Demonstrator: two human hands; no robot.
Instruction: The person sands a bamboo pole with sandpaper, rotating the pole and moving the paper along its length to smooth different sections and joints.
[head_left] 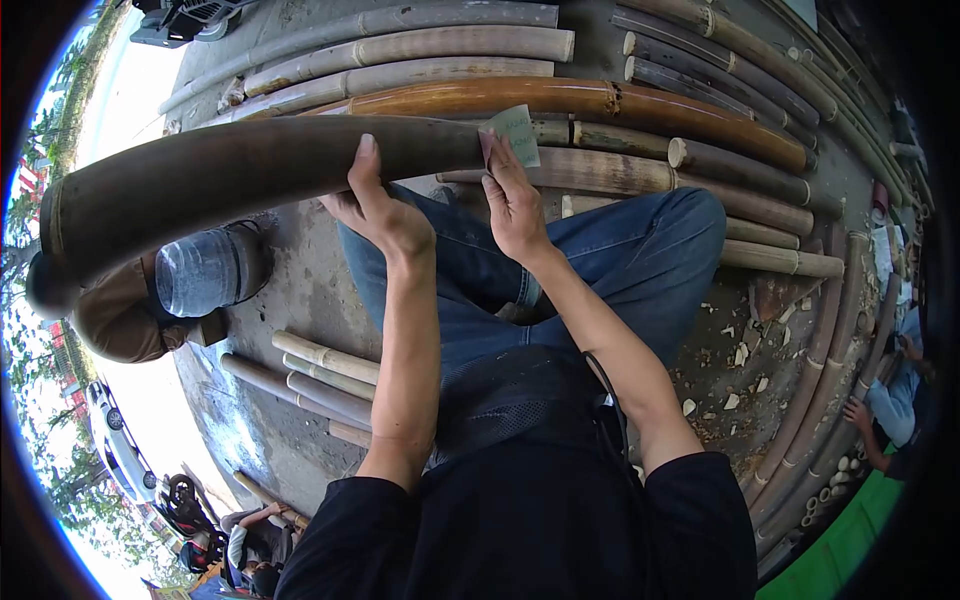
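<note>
The dark bamboo pole [240, 165] crosses the upper left of the frame, its long axis running left to right and bending downward at the far-left end. The left hand [385, 215] grips it from below, thumb over the near side, just left of the pole's right end. Nearer that end, the right hand [518, 215] holds a green-backed sandpaper sheet [517, 125] against the surface, fingers nearly straight.
</note>
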